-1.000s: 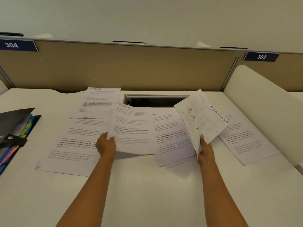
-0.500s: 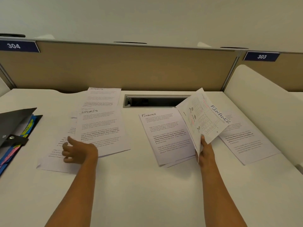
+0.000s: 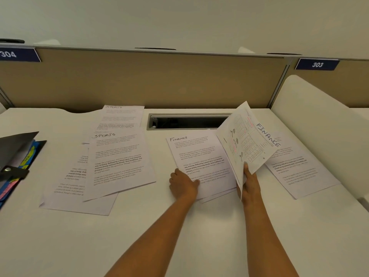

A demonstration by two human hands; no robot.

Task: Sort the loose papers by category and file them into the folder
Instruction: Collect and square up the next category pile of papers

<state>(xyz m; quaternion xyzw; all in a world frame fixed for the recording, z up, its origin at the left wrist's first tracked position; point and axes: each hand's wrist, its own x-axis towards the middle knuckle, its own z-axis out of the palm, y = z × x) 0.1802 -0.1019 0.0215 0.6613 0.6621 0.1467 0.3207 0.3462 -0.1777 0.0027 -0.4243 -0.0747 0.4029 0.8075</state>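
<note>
**A:** What is the folder holding?

**B:** It is lying open at the desk's left edge, with blue dividers carrying yellow and pink tabs inside.

**A:** And the hands?

**B:** The left hand is curling its fingers at the near-left corner of the Finance stack, thumb lying on top. The right hand is pinching the charted Finance sheet by its near corner. That sheet is tilting up, with its long axis running away from the person, and it is overlapping the stack.

**A:** What is around them?

**B:** Overlapping Sports sheets are lying to the left and a printed sheet to the right. A cable slot is sitting beyond them, before the partition.
</note>
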